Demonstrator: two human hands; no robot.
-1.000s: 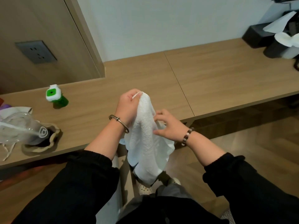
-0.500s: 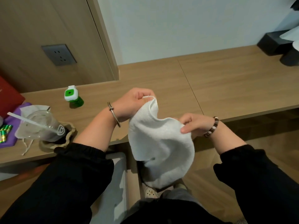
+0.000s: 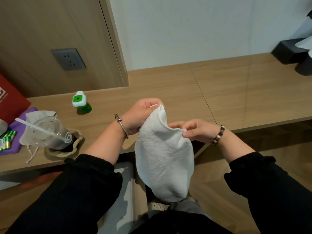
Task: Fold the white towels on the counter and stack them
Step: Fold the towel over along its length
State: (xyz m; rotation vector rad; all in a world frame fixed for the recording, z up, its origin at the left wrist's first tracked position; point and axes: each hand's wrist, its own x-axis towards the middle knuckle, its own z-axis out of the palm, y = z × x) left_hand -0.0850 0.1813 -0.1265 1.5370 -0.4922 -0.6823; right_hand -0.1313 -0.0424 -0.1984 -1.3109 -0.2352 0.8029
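A white towel (image 3: 163, 159) hangs in the air in front of the wooden counter (image 3: 228, 92), drooping in a loose pouch below the counter's front edge. My left hand (image 3: 143, 114) grips one upper corner of it, fingers curled round the hem. My right hand (image 3: 192, 130) pinches the towel's top edge a short way to the right, between thumb and fingertips. The stretch of towel between the two hands sags. No other towel shows on the counter.
At the counter's left end stand a green and white bottle (image 3: 81, 103), a plastic cup with a straw (image 3: 50, 132) in a cloth holder, a purple pad with batteries (image 3: 7, 140) and a red box (image 3: 10, 100). Black containers (image 3: 290, 51) stand far right. A wooden panel with a socket (image 3: 68, 59) rises at the back left.
My right hand moved along the towel's top edge away from my left hand, spreading the bunched towel into a wider pouch. The view shifted left.
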